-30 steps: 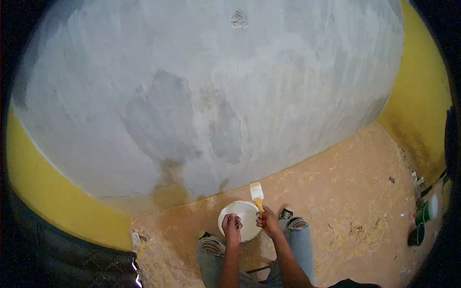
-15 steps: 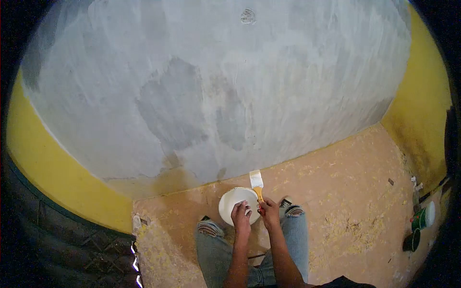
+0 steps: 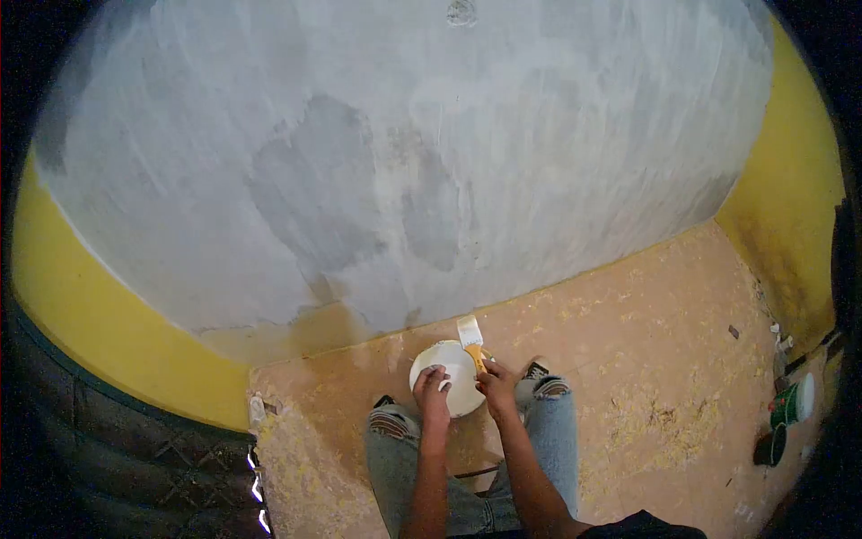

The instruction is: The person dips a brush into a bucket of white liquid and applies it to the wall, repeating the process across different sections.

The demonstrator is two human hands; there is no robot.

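My right hand (image 3: 497, 388) is closed around the yellow-orange handle of a paintbrush (image 3: 470, 336). Its flat white head points away from me, toward the foot of the wall. Below and left of the brush is a round white bucket (image 3: 462, 384) with whitish contents, between my knees. Over the bucket's left side, my left hand (image 3: 432, 392) has its fingers curled toward the thumb. A little white shows at those fingertips, and I cannot tell what they hold.
Ahead rises a grey-white wall (image 3: 557, 153) with darker patches, flanked by yellow walls (image 3: 795, 171). Yellowish flakes litter the tan floor (image 3: 628, 341). A green container (image 3: 787, 406) and a dark pot (image 3: 769, 446) lie far right. Dark metalwork (image 3: 135, 431) fills the lower left.
My left hand has moved left and slightly up, away from the right hand. The brush has shifted slightly left. The view has tipped a little downward.
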